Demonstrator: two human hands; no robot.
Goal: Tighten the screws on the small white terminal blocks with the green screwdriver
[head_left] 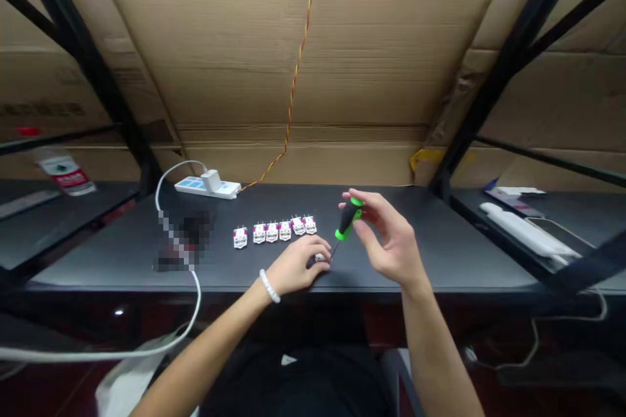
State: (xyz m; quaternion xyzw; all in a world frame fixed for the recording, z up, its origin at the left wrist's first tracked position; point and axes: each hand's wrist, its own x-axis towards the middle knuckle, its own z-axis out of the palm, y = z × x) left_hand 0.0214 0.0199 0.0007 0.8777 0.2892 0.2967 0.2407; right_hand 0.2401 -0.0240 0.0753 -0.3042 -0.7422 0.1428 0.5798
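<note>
One green-and-black screwdriver [348,220] leans in the loosely curled right hand [391,241]. At the screwdriver's tip, the near-closed left hand [296,265] pinches one small white part [319,257]; I count six white-and-purple modules [272,232] left of the screwdriver

Screwdriver [349,216] in the right hand [388,238]: clearly lit, green bands vivid, thin shaft slightly soft.
White modules [272,232] left of the grip: bright, fine details blurred.
Cardboard backing [372,65] behind the grip: soft, fairly even light, source out of view.
Black desktop [464,254] around the grip: muted, faint grey sheen toward its front edge.
Floor [68,391] below and left of the grip: dim, details lost, a white glint [119,311] above it.
Pixelated patch [188,241] left of the grip: coarse blocks hide detail.
Black uprights [83,52] well to either side: splayed, wide-angle distortion.
Bottle label [68,172] far left: print smeared.
</note>
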